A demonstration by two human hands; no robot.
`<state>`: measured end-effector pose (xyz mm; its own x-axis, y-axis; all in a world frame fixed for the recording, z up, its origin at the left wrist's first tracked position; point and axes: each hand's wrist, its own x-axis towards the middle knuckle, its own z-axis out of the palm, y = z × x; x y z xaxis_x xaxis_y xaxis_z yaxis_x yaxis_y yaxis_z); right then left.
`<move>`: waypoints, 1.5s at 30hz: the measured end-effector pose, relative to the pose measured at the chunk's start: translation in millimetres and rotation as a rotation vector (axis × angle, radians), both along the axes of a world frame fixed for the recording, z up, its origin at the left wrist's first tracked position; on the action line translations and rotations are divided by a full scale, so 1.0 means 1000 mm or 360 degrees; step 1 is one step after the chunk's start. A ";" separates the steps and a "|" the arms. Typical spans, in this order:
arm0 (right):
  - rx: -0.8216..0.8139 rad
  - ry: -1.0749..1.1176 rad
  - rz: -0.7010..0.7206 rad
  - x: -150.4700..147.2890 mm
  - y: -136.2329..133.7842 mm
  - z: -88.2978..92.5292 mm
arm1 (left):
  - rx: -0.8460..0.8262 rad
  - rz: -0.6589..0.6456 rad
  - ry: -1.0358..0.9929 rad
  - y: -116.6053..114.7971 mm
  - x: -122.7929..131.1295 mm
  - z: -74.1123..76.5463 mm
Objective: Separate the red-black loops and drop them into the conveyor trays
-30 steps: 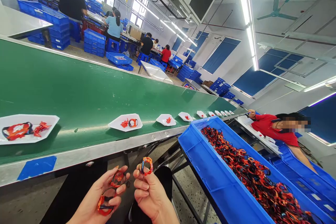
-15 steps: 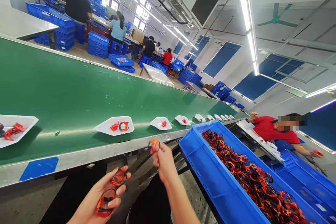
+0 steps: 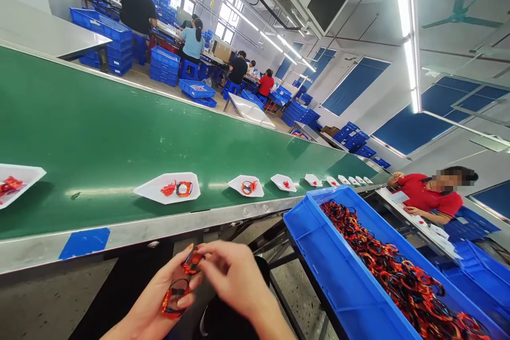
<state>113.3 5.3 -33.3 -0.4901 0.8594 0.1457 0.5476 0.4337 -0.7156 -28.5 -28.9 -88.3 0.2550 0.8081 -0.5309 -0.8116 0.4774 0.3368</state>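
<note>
My left hand is low in the view and holds an orange-and-black woven band in its palm, with a second band at its fingertips. My right hand reaches across, its fingers closing on that upper band. Above both hands runs a green conveyor belt with a steel edge, carrying white paper trays. The nearest full tray has a red piece and a band, and a smaller tray holds a band with a red piece.
To the right stands a long blue crate heaped with tangled orange-and-black bands. Beyond it, a co-worker in a red shirt works at a table. Stacked blue crates and other seated workers fill the far room.
My right hand has come back from the belt without its band, and the smaller tray now holds a band. The trays have shifted left, and my hands have drawn together.
</note>
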 end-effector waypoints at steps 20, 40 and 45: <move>-0.1510 0.1481 -0.0397 0.025 -0.021 -0.030 | 0.0079 -0.0255 0.0086 -0.010 0.009 0.010; -0.0094 0.0332 -0.0675 0.035 0.054 0.019 | -0.0186 -0.0031 -0.0213 -0.001 0.005 0.012; 0.0187 0.0126 -0.0895 0.051 0.111 0.044 | -0.0193 0.0121 -0.0312 0.001 -0.001 0.021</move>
